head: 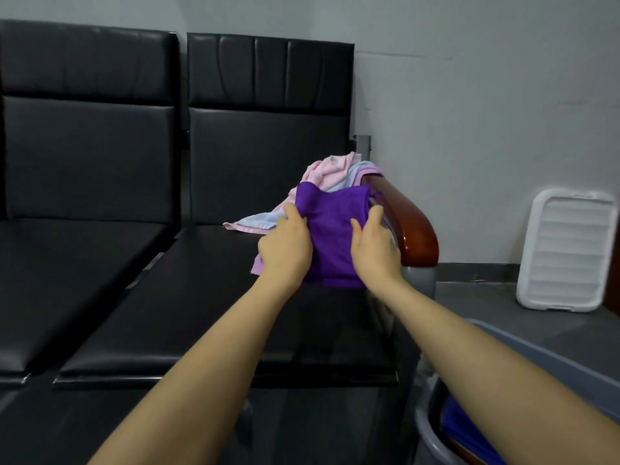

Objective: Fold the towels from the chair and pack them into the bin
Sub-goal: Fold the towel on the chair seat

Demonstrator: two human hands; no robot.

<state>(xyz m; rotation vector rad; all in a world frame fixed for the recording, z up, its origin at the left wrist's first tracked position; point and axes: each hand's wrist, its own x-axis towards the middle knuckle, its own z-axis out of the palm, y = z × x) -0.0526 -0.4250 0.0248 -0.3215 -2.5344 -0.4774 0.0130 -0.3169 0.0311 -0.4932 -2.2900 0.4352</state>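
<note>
So both my arms are stretched out over the black chair (pixel 214 317), and the purple towel (pixel 335 229) sits right between my hands, at the far right end of the seat, up against the wooden armrest (pixel 416 226). My left hand (pixel 287 245) is on the towel's left edge, fingers curled over the cloth and gripping it near the top corner. My right hand (pixel 374 245) is on the right side of the same towel, thumb on top of the fabric; the fingers go round the far side, so it looks like a grip, but I can't see them fully.

Behind the purple one is the rest of the pile (pixel 335 172): a pink towel on top, a pale blue one under it, and a lilac bit poking out by my left wrist. It's all bunched in the corner where the seat meets the backrest and the armrest, touching the purple towel.

The grey bin (pixel 432 441) is down at my lower right, under my right forearm, with something blue (pixel 466 431) already in it. A white plastic lid (pixel 567 250) leans on the wall (pixel 486 95) further right, well apart from everything.
</note>
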